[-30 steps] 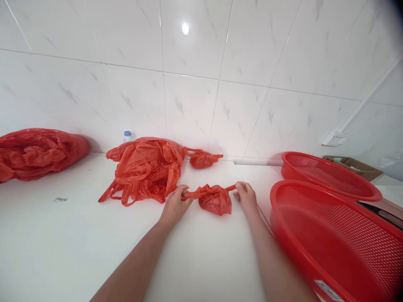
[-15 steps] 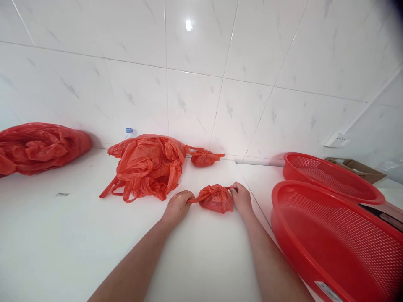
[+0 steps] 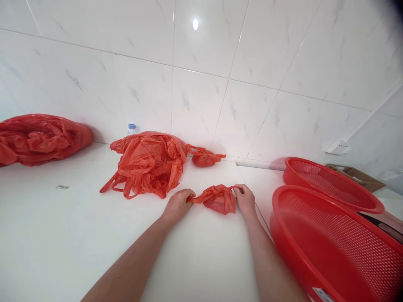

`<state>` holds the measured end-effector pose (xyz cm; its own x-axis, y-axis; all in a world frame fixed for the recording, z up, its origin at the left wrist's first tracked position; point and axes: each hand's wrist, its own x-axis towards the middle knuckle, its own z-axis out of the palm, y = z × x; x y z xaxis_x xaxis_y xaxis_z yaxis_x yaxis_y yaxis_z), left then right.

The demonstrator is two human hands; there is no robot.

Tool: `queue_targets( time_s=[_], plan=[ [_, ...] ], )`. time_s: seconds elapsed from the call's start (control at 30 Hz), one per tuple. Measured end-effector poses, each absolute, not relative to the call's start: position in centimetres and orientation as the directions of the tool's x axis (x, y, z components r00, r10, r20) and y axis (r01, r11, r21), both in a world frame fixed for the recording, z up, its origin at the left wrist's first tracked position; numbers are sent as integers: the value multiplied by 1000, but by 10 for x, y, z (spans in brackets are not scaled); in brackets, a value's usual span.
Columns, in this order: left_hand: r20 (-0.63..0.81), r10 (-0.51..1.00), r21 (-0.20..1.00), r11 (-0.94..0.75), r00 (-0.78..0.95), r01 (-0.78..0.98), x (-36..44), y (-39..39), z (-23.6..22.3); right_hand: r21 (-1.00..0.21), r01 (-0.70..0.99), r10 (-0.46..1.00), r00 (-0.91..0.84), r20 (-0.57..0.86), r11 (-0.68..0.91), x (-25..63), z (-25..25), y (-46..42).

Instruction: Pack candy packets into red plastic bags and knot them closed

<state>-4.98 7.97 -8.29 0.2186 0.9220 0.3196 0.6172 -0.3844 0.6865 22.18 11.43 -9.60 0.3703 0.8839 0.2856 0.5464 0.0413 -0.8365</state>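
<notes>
A small, filled red plastic bag rests on the white table between my hands, its handles stretched out to both sides. My left hand is closed on the left handle. On the other side, my right hand pinches the right handle. What the bag contains is hidden by the crumpled plastic. Behind it, near the wall, lies a second small tied red bag. A loose heap of red plastic bags spreads to the left of that one.
Two red mesh baskets, one in front and one behind, stand at the right. A cardboard box is beyond them. Another large red bag bundle lies far left. A blue-capped bottle stands behind the heap, against the tiled wall.
Both hands have pulled the handles slightly outward, and the bag's neck looks tighter and more bunched. The bag has shifted a little to the right. The camera view has tilted slightly.
</notes>
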Motion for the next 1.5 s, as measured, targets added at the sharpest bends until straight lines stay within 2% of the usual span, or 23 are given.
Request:
queue_targets(
  time_s=[0.1,0.2,0.33,0.43,0.5,0.6,0.77,0.87,1.1,1.2,1.37,1.5],
  plan=[
    [354,920,717,-381,166,583,-50,82,-88,-887,448,897,338,287,115,218,-92,107],
    [368,923,761,-369,115,534,-51,83,-90,-918,346,947,176,269,196,209,-88,99],
    [380,923,806,-366,66,465,-53,87,-92,-942,307,990,-85,115,136,194,-81,93],
    [390,920,814,-357,26,459,-55,90,-94,-950,304,984,-175,24,77,185,-80,92],
    [390,921,817,-342,-6,465,-55,92,-96,-965,256,992,-122,25,55,183,-82,94],
    [363,931,832,-302,-44,465,-54,93,-97,-985,164,990,115,82,62,188,-87,101],
    [282,958,862,-233,-45,451,-52,88,-93,-988,129,869,475,141,90,209,-96,120],
    [270,963,856,-228,-23,464,-51,85,-89,-989,134,814,567,126,60,217,-99,130],
    [262,965,843,-243,28,480,-50,86,-89,-981,193,779,614,130,12,215,-93,138],
    [257,965,832,-249,53,496,-51,87,-91,-948,314,759,628,169,-48,212,-90,139],
    [275,960,822,-264,55,504,-50,89,-96,-808,581,873,439,212,-96,210,-89,143],
    [358,933,806,-330,40,492,-46,86,-95,-786,610,907,381,178,-102,203,-87,132]
  ],
)
